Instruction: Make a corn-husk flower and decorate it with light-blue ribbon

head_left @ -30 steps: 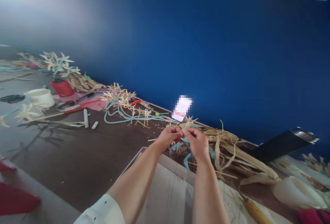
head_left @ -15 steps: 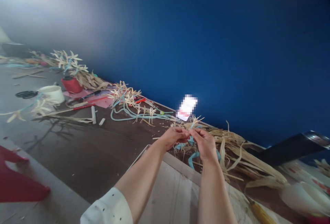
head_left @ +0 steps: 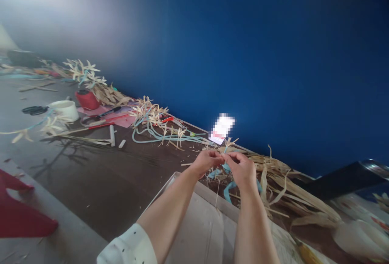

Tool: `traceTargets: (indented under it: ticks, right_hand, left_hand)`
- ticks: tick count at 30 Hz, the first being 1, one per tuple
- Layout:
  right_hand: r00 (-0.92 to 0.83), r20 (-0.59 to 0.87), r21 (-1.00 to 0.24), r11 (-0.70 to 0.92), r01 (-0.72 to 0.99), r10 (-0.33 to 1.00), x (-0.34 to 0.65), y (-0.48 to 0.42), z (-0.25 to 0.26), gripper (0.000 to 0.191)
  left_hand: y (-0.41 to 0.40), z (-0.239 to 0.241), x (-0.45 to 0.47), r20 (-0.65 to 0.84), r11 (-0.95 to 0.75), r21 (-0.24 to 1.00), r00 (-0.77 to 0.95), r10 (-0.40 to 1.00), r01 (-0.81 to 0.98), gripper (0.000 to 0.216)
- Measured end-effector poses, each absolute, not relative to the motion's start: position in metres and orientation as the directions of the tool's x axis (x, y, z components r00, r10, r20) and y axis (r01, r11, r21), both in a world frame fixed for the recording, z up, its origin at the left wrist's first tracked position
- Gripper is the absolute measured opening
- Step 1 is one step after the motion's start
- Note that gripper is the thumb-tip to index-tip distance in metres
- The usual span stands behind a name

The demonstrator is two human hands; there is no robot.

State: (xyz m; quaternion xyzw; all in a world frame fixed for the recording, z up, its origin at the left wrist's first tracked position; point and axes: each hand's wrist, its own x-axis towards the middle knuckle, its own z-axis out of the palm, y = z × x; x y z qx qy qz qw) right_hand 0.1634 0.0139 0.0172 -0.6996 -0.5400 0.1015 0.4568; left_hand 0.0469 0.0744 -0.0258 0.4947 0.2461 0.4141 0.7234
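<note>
My left hand [head_left: 206,163] and my right hand [head_left: 243,170] meet at their fingertips, both closed in a pinch. Between them they hold the light blue stem of a small pale flower [head_left: 231,143], which looks made of dried husk; its petals stick up above the fingers. What lies right inside the pinch is hidden. Below the right hand curls a light blue strip [head_left: 227,193], partly covered by that hand and wrist. Dry husk leaves [head_left: 279,171] are heaped to the right.
Several husk flowers on light blue stems [head_left: 154,137] lie to the left on the dark table [head_left: 121,187]. Further left are scissors [head_left: 35,110], a white ring-shaped roll [head_left: 68,112] and a red spool [head_left: 87,100]. A phone-like bright screen [head_left: 221,130] leans near the blue wall [head_left: 243,53].
My hands stay pinched together at the stem, with only slight finger movement. The whole view has shifted a little, so things appear slightly further right and lower.
</note>
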Motion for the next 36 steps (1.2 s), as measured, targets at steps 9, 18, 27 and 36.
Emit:
traceTargets:
  ticks: [9, 18, 27, 36]
  right_hand:
    - [0.430, 0.441, -0.687, -0.012, 0.727, 0.787, 0.162, 0.018, 0.012, 0.033]
    - [0.363, 0.580, -0.500, -0.033, 0.866, 0.730, 0.151, 0.017, 0.011, 0.023]
    - [0.462, 0.505, -0.661, -0.018, 0.751, 0.729, 0.152, 0.018, 0.013, 0.023]
    - [0.555, 0.192, -0.970, 0.070, 0.233, 0.810, 0.155, 0.016, 0.017, 0.035]
  left_hand:
    - [0.076, -0.030, 0.051, 0.043, 0.081, 0.961, 0.433, 0.900, -0.264, 0.026]
    - [0.073, -0.028, 0.056, 0.061, 0.015, 0.975, 0.336, 0.940, -0.222, 0.025]
    - [0.071, -0.021, 0.051, 0.085, 0.004, 0.974, 0.379, 0.921, -0.228, 0.026]
    - [0.073, -0.015, 0.031, 0.002, 0.429, 0.802, 0.719, 0.695, -0.416, 0.031]
